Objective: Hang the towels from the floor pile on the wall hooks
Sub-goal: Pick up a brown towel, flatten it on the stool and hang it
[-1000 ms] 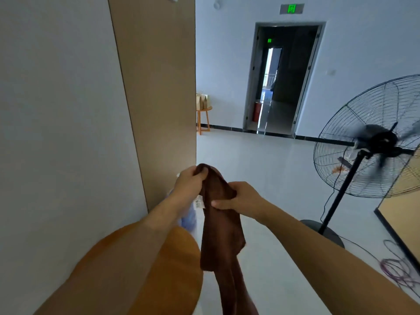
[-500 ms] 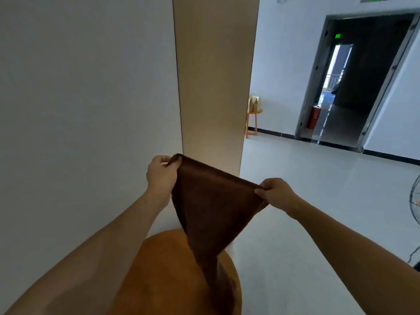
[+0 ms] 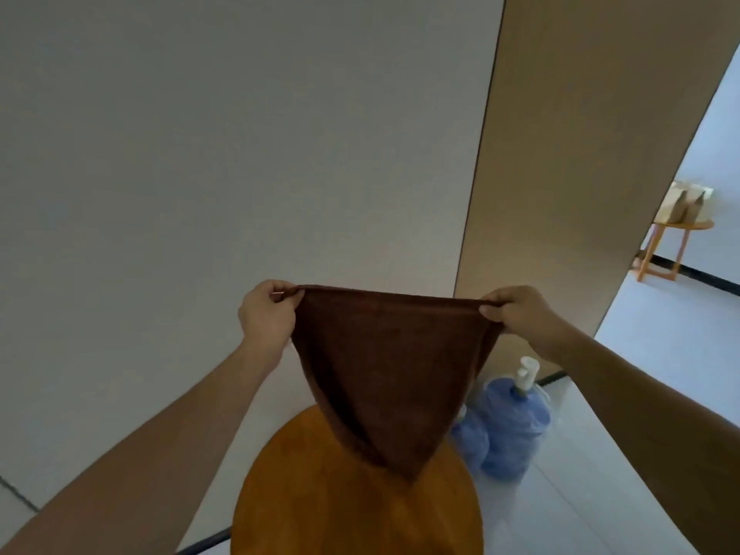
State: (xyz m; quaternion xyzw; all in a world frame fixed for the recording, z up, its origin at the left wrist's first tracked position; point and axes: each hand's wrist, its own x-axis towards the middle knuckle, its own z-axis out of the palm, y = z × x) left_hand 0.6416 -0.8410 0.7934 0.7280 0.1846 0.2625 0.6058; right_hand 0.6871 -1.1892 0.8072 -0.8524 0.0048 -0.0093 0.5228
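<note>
Hands have pulled wider apart than half a second ago, and the view has swung to face the wall (image 3: 240, 154). Left hand (image 3: 266, 314) and right hand (image 3: 516, 314) each pinch a top corner of the brown towel (image 3: 392, 374), with the top edge stretched taut between them. The rest sags to a point over the round orange stool (image 3: 340, 494). The spread grip probably flattens the edge ready to go over a hook. No hooks visible here. Blue water jugs (image 3: 508, 426) sit on the floor by the tan panel (image 3: 580, 154).
</note>
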